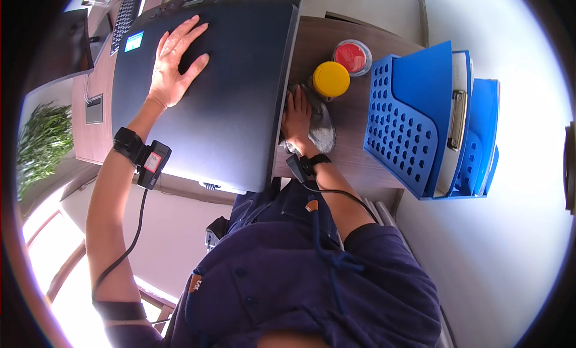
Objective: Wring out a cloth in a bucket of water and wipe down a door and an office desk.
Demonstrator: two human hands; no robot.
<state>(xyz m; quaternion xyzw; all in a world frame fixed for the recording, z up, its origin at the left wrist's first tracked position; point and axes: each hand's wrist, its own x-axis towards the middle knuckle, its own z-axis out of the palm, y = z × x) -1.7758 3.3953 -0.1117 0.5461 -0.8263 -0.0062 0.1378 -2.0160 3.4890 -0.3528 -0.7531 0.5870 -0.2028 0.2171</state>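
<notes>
A large black printer (pixel 234 108) stands on the desk. My left hand (pixel 175 66) lies on its lid with the fingers stretched out and the thumb apart, holding nothing. Close along the printer's right side, my right hand (pixel 296 119) rests flat on a grey cloth (pixel 322 123), fingers extended; part of the cloth is hidden under the hand. Just beyond those fingertips stands a jar with a yellow lid (pixel 331 79). Behind it is a clear round container with a red top (pixel 350 57).
On the right, a blue perforated file holder (pixel 399 129) carries folders and a clipboard (pixel 457 120). The wooden desk (pixel 351 150) meets a pale wall. At left are a monitor (pixel 60 51), a keyboard (pixel 128 18) and a green plant (pixel 42 141). Cables run from both wrist devices.
</notes>
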